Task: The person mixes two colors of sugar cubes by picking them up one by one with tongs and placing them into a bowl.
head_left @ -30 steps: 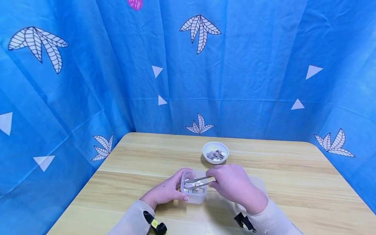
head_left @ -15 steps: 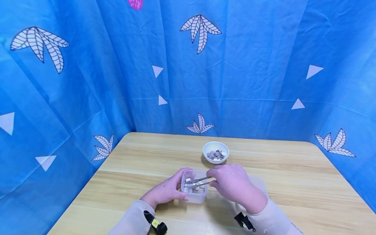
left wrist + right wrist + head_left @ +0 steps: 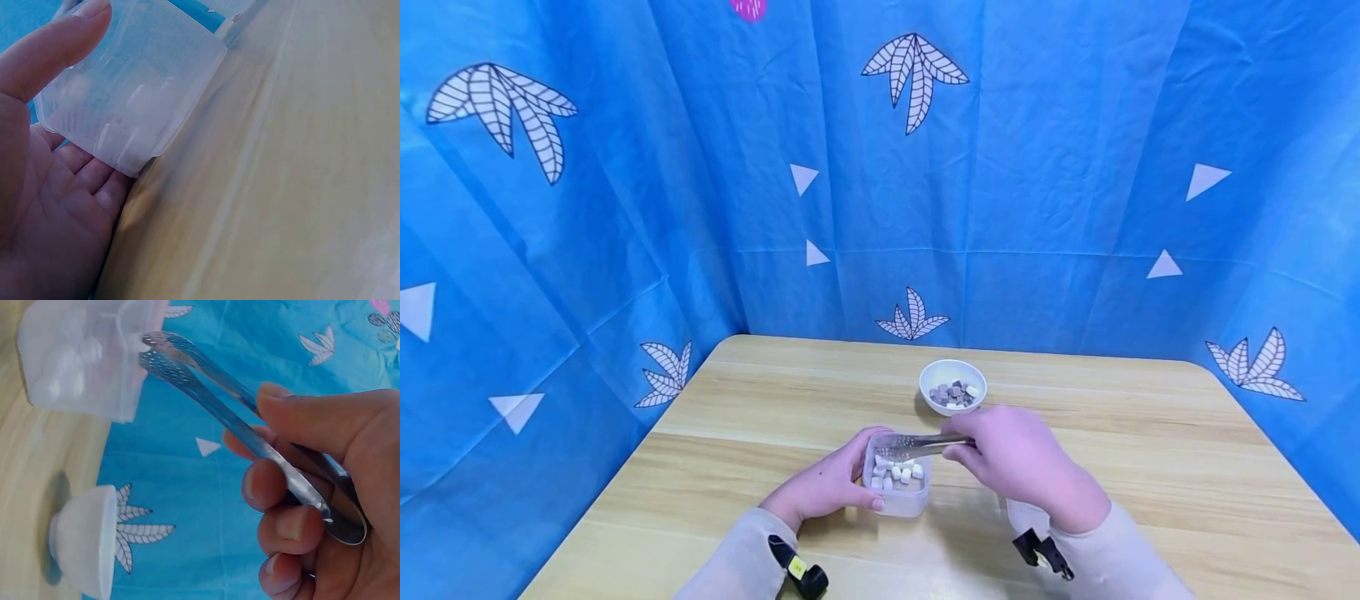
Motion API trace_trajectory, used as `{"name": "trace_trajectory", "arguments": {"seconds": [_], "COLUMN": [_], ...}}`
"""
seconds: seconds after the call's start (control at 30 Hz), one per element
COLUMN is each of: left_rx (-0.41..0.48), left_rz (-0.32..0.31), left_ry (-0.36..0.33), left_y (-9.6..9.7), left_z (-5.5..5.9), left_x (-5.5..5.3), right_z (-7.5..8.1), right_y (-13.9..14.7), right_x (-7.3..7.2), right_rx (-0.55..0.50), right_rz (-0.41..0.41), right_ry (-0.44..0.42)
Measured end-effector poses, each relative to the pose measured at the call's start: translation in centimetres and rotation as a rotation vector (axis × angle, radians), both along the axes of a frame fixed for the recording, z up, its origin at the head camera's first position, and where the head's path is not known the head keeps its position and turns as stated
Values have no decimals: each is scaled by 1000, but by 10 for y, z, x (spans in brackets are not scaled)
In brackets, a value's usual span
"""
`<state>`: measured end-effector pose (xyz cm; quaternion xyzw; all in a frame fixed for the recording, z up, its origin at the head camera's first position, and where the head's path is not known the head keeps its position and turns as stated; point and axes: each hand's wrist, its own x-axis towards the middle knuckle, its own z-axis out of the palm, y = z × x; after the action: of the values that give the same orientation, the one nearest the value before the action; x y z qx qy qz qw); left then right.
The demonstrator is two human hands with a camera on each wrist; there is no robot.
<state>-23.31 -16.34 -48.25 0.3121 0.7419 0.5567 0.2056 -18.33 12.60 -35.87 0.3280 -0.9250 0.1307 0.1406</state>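
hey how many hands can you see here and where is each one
2. The left hand grips the side of the plastic box; the right hand holds the metal tongs at the box's opening. No other hand shows.

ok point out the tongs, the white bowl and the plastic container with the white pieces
Tongs (image 3: pixel 228 420), right wrist view: partway along one metal arm.
White bowl (image 3: pixel 85 540), right wrist view: the outer wall.
Plastic container (image 3: pixel 905 504), head view: the wall nearest the person.
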Motion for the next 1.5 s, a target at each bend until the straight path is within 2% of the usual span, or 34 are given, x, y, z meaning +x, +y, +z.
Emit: {"name": "trace_trajectory", "arguments": {"seconds": [0.17,0.37,0.63,0.8,1.0,1.23,1.5], "left_rx": [-32,-23,-30,-30,-25,-22,-47], "left_rz": [26,23,27,29,20,18,49], "left_ry": [9,1,-5,-3,-7,8,6], "left_y": [0,0,1,2,1,0,1], "left_z": [1,2,4,3,0,-1,0], "left_x": [0,-1,0,0,2,1,3], "right_z": [8,15,13,7,0,0,2], "right_y": [14,34,57,65,70,73,73], "right_x": [-5,-12,-24,-31,-38,-42,-40], "right_rx": [-18,-70,-76,-54,-24,-10,-17], "right_rz": [-41,-105,-281,-354,-398,-440,-452], "right_ry": [26,55,22,-25,-91,-153,-173]}}
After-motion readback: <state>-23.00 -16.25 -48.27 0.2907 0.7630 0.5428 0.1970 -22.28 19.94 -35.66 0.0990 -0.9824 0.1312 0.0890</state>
